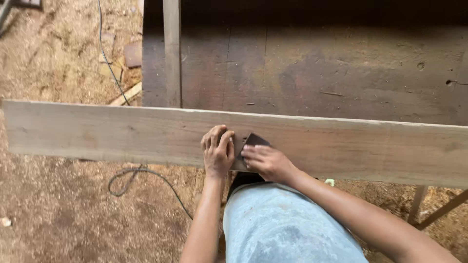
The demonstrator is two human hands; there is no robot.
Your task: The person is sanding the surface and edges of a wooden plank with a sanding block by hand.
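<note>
From the head camera, a long pale plank (pixel 122 134) lies crosswise over a dark workbench (pixel 341 73). Its face looks evenly dull, so I cannot tell which stretches are rubbed. The left hand (pixel 218 151) presses flat; at its three o'clock, touching, the right hand (pixel 265 160) pins a dark sanding sheet (pixel 254 140).
</note>
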